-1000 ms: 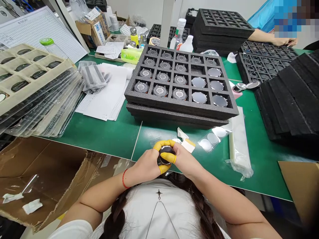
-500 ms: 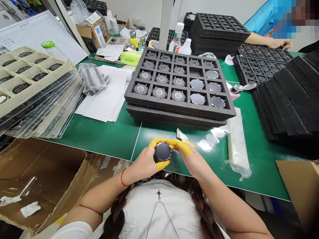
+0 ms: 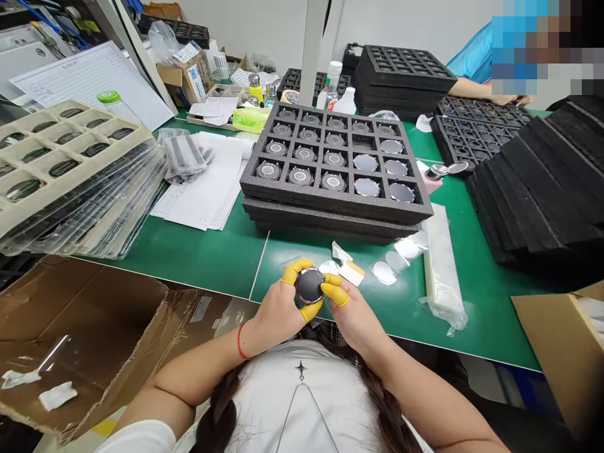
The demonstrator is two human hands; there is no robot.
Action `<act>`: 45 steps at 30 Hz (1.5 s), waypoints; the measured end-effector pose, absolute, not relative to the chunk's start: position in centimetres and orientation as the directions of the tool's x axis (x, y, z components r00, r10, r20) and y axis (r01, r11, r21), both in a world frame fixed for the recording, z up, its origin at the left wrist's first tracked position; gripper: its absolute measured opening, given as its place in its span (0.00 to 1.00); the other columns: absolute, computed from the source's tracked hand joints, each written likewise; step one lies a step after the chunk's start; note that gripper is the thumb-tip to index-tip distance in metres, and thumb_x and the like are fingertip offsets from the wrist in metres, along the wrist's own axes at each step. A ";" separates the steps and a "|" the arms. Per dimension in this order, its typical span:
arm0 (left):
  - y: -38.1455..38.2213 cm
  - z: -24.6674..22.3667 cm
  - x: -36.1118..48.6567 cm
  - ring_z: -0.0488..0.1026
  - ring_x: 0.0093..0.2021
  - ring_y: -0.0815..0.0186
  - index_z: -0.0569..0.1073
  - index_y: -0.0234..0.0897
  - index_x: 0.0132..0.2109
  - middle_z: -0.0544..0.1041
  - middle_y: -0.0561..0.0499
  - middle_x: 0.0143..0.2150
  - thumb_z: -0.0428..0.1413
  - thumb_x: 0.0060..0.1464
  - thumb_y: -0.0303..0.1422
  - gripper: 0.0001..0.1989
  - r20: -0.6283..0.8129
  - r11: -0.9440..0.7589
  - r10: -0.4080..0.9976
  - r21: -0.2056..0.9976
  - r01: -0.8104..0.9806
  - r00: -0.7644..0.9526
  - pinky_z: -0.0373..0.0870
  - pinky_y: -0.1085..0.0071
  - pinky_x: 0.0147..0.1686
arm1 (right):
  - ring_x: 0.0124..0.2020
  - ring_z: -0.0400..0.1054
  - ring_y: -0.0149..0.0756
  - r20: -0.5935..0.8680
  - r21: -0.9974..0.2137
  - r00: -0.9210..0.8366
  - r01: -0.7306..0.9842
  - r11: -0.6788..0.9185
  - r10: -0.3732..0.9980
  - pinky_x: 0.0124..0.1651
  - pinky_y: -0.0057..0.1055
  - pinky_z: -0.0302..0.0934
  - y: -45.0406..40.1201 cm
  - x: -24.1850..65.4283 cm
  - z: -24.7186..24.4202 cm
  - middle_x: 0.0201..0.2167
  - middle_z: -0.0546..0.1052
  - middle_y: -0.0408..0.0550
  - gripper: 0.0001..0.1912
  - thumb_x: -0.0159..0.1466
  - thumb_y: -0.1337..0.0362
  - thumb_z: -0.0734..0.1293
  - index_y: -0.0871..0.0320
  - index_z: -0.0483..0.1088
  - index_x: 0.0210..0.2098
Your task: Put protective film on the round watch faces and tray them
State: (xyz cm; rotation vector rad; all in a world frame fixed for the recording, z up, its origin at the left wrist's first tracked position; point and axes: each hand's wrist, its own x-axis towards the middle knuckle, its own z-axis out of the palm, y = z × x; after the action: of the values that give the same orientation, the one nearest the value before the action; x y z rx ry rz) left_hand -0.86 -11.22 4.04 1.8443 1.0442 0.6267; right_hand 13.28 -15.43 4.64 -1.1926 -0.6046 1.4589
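A round watch case (image 3: 310, 286) with a dark face and a silver rim is held just over the table's front edge, its face turned up. My left hand (image 3: 282, 302) grips it from the left, thumb and finger in yellow finger cots around the rim. At its right edge, my right hand (image 3: 350, 303) pinches with yellow-covered thumb and finger touching the rim. Behind them stands a black foam tray (image 3: 337, 195) with watch cases in its compartments; some show their backs, several show blank faces, and one compartment holds none.
Clear round films (image 3: 384, 272) and a white scrap (image 3: 340, 253) lie behind my right hand. A plastic-wrapped white pack (image 3: 443, 270) lies to the right. Stacked beige trays (image 3: 70, 170) stand left, black foam stacks (image 3: 533, 182) right. A co-worker's arm (image 3: 476, 91) reaches in at back right.
My right thumb and finger have moved from the case's far rim to its right edge. The left hand keeps its hold. The view has shifted slightly.
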 end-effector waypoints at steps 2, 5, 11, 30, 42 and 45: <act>-11.7 4.1 -0.8 0.76 0.49 0.55 0.62 0.36 0.58 0.76 0.42 0.52 0.57 0.52 0.30 0.26 0.063 -0.304 0.857 0.863 0.404 0.511 0.73 0.57 0.49 | 0.38 0.66 0.36 -0.322 -0.867 0.126 -0.437 -0.239 0.938 0.49 0.33 0.57 -15.7 13.0 4.8 0.31 0.77 0.41 0.10 0.54 0.54 0.72 0.53 0.75 0.31; -12.3 4.1 -0.7 0.76 0.49 0.54 0.61 0.36 0.58 0.75 0.41 0.54 0.57 0.53 0.31 0.25 0.112 -0.352 0.855 0.843 0.408 0.507 0.73 0.56 0.50 | 0.35 0.65 0.35 -0.300 -0.861 0.139 -0.466 -0.205 0.944 0.44 0.31 0.58 -16.1 12.7 5.1 0.28 0.75 0.40 0.12 0.52 0.52 0.73 0.54 0.75 0.29; -13.2 4.1 -0.5 0.75 0.50 0.54 0.61 0.37 0.59 0.75 0.41 0.54 0.57 0.53 0.31 0.26 0.086 -0.361 0.826 0.840 0.405 0.557 0.71 0.57 0.51 | 0.35 0.63 0.36 -0.343 -0.867 0.157 -0.432 -0.248 0.926 0.43 0.33 0.57 -17.0 12.9 5.2 0.28 0.74 0.42 0.18 0.55 0.46 0.70 0.56 0.72 0.28; -14.3 3.6 1.1 0.77 0.47 0.54 0.60 0.38 0.57 0.74 0.40 0.54 0.58 0.51 0.29 0.26 0.145 -0.403 0.818 0.835 0.375 0.557 0.72 0.55 0.48 | 0.37 0.66 0.37 -0.275 -0.880 0.155 -0.438 -0.183 0.949 0.45 0.33 0.59 -18.2 13.9 5.8 0.32 0.77 0.43 0.13 0.56 0.52 0.71 0.55 0.75 0.32; -9.2 6.6 1.9 0.75 0.40 0.65 0.62 0.39 0.57 0.75 0.46 0.48 0.57 0.51 0.27 0.26 -0.015 -0.205 0.648 0.960 0.193 0.762 0.73 0.67 0.42 | 0.35 0.69 0.37 -0.274 -0.950 -0.118 -0.119 -0.288 0.954 0.44 0.37 0.62 -14.1 19.6 8.5 0.32 0.77 0.45 0.17 0.54 0.50 0.73 0.56 0.73 0.34; -6.5 8.1 -0.6 0.73 0.36 0.69 0.69 0.37 0.45 0.73 0.46 0.49 0.57 0.52 0.29 0.12 0.003 -0.190 0.757 0.957 0.217 0.653 0.73 0.69 0.41 | 0.36 0.68 0.37 -0.126 -0.992 0.072 0.002 -0.127 0.989 0.42 0.35 0.62 -11.6 22.3 11.6 0.35 0.76 0.44 0.17 0.53 0.54 0.73 0.54 0.73 0.39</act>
State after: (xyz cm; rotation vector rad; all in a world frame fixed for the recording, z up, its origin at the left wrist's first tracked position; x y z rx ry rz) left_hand -0.56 -6.53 8.10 1.7342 0.7926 0.5923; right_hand 22.30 -11.56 11.61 -1.3399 -1.0982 1.2445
